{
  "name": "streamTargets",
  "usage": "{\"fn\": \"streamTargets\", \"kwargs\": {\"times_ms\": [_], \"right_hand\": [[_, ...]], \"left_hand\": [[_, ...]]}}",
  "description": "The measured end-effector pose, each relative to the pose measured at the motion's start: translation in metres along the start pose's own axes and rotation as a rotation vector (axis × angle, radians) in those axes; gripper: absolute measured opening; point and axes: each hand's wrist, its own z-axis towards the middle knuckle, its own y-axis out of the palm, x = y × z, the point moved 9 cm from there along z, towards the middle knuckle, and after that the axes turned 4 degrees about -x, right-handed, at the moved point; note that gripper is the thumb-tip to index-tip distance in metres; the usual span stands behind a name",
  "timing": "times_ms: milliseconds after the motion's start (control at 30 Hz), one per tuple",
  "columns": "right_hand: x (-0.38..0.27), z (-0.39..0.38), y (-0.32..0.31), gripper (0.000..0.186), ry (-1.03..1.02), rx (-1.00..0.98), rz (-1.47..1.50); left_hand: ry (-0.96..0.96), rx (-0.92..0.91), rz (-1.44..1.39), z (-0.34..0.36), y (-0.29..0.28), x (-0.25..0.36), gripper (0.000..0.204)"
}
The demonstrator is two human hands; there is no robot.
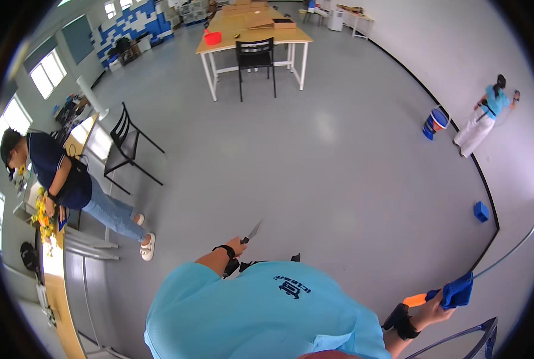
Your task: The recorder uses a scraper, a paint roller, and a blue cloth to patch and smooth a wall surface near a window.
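My left hand (237, 245), ahead of my body, is closed round the dark handle of a knife (254, 230). Its narrow metal blade tapers to a point, tilted up and away from me over the grey floor. Out at the lower right, my right hand (432, 312) grips a folded blue cloth (459, 291) close to the white wall. An orange piece (414, 300) sticks out beside that hand; I cannot make out what it belongs to. Both wrists wear dark bands.
A blue metal frame (487, 336) stands near my right arm. By the right wall are a blue block (481, 211), a blue bucket (436, 123) and a person (485, 113) wiping. Another person (69, 173) works at the left table beside a black chair (126, 149). Ahead stands a wooden table (300, 35).
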Motion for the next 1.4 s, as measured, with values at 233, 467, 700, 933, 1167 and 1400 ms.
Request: {"fn": "streamTargets", "kwargs": {"times_ms": [233,467,700,933,1167,1400], "right_hand": [[-0.054,0.023,0.172,0.007,0.063,-0.245,0.306],[-0.048,0.042,0.300,0.010,0.215,-0.434,0.603],[-0.024,0.069,0.426,0.009,0.210,-0.544,0.664],[-0.043,0.053,0.540,0.007,0.277,-0.778,0.812],[-0.098,0.013,0.653,0.005,0.255,-0.962,0.846],[-0.194,-0.025,0.748,0.013,0.168,-0.963,0.893]], "left_hand": [[-0.363,0.114,-0.235,-0.040,-0.016,-0.127,0.034],[-0.557,0.127,-0.110,-0.055,-0.016,-0.113,0.030],[-0.360,0.160,-0.181,0.020,-0.030,-0.043,0.031],[-0.364,0.438,-0.642,0.028,-0.072,-0.013,0.026],[-0.642,0.307,-0.418,0.014,-0.043,-0.062,0.028],[-0.716,0.284,-0.481,0.048,-0.108,-0.111,0.029]]}}
